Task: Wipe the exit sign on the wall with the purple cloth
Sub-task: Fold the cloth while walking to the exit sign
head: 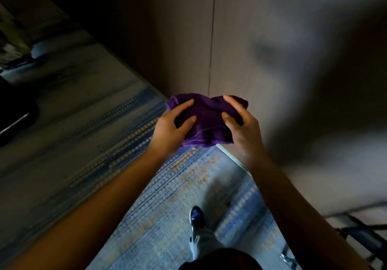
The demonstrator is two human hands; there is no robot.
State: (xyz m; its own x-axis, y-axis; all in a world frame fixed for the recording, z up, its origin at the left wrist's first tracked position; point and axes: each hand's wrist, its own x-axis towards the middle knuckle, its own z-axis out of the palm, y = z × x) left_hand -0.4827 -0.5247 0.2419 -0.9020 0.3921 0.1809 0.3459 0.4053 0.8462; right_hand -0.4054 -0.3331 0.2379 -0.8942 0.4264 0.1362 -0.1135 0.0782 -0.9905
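Note:
The purple cloth [206, 119] is bunched and held in front of me between both hands, above the carpet and close to a wall corner. My left hand [172, 126] grips its left side, thumb and a finger lying on top. My right hand [240, 126] grips its right side, with fingers curled over the upper edge. No exit sign shows in this view.
A grey panelled wall [272, 49] with a vertical seam fills the upper right. Blue and orange patterned carpet [159, 217] covers the floor. My shoe [196, 217] is below the hands. Dark metal legs [360, 234] stand at the lower right.

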